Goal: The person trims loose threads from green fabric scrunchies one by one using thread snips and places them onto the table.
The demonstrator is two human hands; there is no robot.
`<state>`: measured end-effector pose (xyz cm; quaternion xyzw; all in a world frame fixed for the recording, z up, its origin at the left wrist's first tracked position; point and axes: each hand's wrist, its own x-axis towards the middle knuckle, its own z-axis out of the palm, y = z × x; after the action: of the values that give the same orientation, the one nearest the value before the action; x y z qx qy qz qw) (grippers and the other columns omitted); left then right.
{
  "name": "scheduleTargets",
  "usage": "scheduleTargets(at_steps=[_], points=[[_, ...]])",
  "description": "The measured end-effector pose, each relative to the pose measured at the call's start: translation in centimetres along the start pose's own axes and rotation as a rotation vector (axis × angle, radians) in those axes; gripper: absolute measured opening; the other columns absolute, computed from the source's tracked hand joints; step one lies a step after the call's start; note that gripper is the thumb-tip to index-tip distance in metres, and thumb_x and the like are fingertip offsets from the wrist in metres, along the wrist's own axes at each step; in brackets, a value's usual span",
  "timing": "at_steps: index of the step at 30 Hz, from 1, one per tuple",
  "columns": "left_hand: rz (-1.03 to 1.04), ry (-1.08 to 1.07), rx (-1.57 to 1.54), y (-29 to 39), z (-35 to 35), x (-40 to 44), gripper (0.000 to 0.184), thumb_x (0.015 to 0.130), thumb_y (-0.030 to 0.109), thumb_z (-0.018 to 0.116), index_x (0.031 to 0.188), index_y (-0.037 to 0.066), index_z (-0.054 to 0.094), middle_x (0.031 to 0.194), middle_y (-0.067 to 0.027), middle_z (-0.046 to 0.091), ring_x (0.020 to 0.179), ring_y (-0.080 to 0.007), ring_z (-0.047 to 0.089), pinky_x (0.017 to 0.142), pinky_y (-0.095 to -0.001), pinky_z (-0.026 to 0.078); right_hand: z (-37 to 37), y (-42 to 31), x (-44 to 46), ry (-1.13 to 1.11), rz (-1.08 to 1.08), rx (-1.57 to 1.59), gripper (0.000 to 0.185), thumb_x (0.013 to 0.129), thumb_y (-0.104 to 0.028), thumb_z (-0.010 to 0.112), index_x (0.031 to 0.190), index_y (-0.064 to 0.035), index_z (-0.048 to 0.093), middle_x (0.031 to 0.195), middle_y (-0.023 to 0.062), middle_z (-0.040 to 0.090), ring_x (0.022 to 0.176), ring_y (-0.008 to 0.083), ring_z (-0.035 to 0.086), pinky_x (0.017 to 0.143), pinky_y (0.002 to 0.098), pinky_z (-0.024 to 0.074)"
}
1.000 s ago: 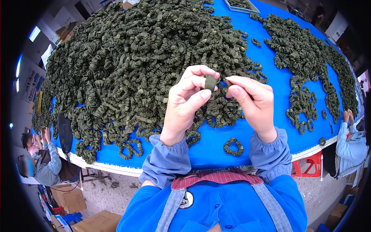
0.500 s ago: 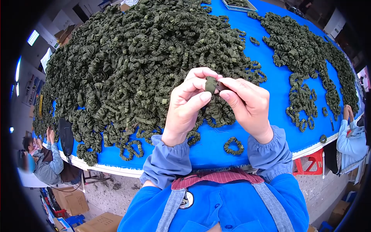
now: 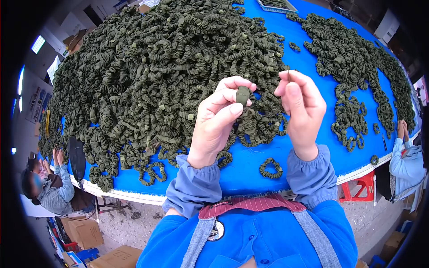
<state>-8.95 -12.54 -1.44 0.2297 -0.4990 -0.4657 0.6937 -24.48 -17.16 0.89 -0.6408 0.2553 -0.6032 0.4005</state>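
My left hand point(image 3: 216, 118) pinches a dark green scrunchie point(image 3: 242, 95) between thumb and fingers, a smooth stitched section facing me. The rest of that scrunchie is mostly hidden by the fingers. To its right, my right hand point(image 3: 304, 105) is raised and closed, apart from the scrunchie. A thin dark object point(image 3: 288, 75) sticks up from its fingertips, too small to name. Behind both hands rises a big heap of green scrunchies point(image 3: 161, 76). One loose scrunchie point(image 3: 271, 168) lies on the blue table cover point(image 3: 241, 176) between my forearms.
A second heap of scrunchies point(image 3: 344, 53) spreads along the right side. A light tray point(image 3: 279, 8) stands at the far edge. One person point(image 3: 53, 178) sits at the left edge, another point(image 3: 407, 156) at the right. A red stool point(image 3: 361, 187) is beneath the table's right side.
My right hand has moved away from the scrunchie, to the right and slightly up, with the thin dark object in its fingers. My left hand has stayed nearly in place, still pinching the scrunchie.
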Motion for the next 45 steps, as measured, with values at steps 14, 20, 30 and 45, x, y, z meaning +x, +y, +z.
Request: scheduleTargets(at_steps=[14, 20, 30, 45], points=[[-0.195, 0.161, -0.076, 0.2, 1.2, -0.3, 0.01, 0.082, 0.003, 0.058, 0.09, 0.001, 0.064, 0.103, -0.0098, 0.059, 0.088, -0.0161, 0.054, 0.079, -0.0255, 0.042, 0.6, 0.2, 0.3, -0.038, 0.198, 0.218, 0.021, 0.082, 0.001, 0.066, 0.102, 0.0027, 0.06, 0.086, 0.0057, 0.064, 0.074, 0.0069, 0.058, 0.067, 0.0159, 0.0469], [0.17, 0.296, 0.771, -0.4, 2.0, -0.5, 0.01, 0.083, -0.001, 0.057, 0.091, -0.001, 0.063, 0.094, -0.0055, 0.062, 0.077, -0.0126, 0.053, 0.072, -0.0214, 0.042, 0.7, 0.1, 0.0, -0.022, 0.129, 0.094, 0.019, 0.081, 0.002, 0.066, 0.099, 0.0021, 0.061, 0.084, 0.0042, 0.064, 0.072, 0.0063, 0.057, 0.065, 0.0159, 0.0463], [-0.054, 0.105, 0.221, -0.1, 0.6, -0.4, 0.009, 0.087, 0.002, 0.055, 0.091, -0.002, 0.062, 0.093, -0.0041, 0.056, 0.084, -0.0122, 0.053, 0.073, -0.0213, 0.041, 0.8, 0.4, 0.9, -0.077, 0.295, 0.161, 0.011, 0.085, -0.003, 0.063, 0.095, 0.0013, 0.062, 0.08, 0.004, 0.062, 0.069, 0.0074, 0.056, 0.063, 0.0173, 0.0453], [-0.083, 0.216, 0.54, 0.2, -1.1, 0.3, 0.011, 0.085, 0.007, 0.058, 0.093, 0.0, 0.063, 0.096, -0.007, 0.056, 0.086, -0.015, 0.055, 0.075, -0.0268, 0.044, -5.4, 4.3, 1.4, 0.152, 0.227, -0.162, 0.011, 0.088, -0.009, 0.06, 0.096, -0.0025, 0.064, 0.081, 0.0053, 0.064, 0.071, 0.009, 0.058, 0.065, 0.0193, 0.0465]])
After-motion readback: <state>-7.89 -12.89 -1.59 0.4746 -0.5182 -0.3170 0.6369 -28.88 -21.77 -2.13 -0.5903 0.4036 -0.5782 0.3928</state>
